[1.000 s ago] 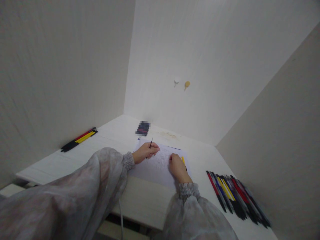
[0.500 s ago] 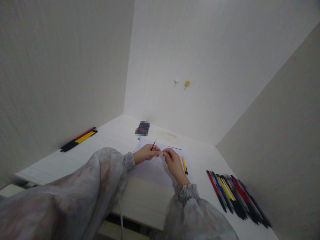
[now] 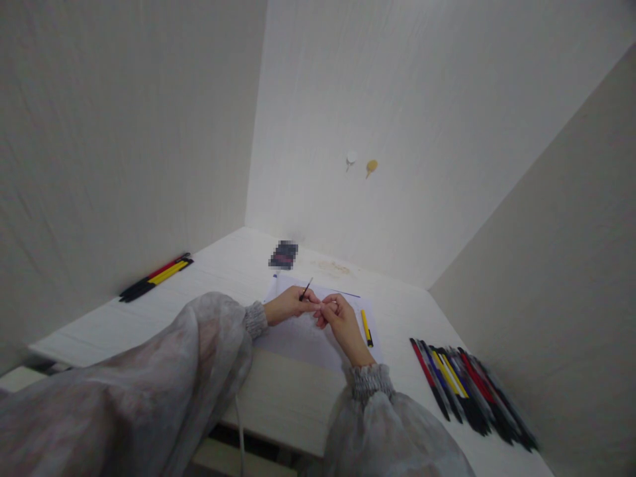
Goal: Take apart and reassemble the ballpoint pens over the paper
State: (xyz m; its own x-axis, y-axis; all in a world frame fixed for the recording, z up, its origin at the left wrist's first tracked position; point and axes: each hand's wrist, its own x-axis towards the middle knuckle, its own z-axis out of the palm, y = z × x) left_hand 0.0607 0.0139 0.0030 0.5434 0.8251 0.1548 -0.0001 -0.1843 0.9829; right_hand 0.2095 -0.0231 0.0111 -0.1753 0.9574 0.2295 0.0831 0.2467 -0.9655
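Note:
Over a white sheet of paper (image 3: 288, 341), both hands meet fingertip to fingertip. A thin dark pen-like stick (image 3: 305, 290) with a pale tip pokes up out of my left hand (image 3: 294, 305), whose fingers are closed around it. My right hand (image 3: 342, 319) is pinched shut against the left fingertips; whatever lies between them is too small to make out. Just right of this hand, a yellow marker-like piece with a black end (image 3: 366, 326) rests on the paper's right side.
Several red, yellow, grey and black pens (image 3: 467, 391) lie side by side along the right wall. More red and yellow pens (image 3: 158, 278) lie by the left wall. A blurred dark object (image 3: 283, 255) sits behind the paper. Two hooks (image 3: 371, 165) are on the back wall.
My right hand has shifted slightly left, closing the small gap so its fingertips touch those of my left hand. The dark stick in my left hand leans a little more to the right.

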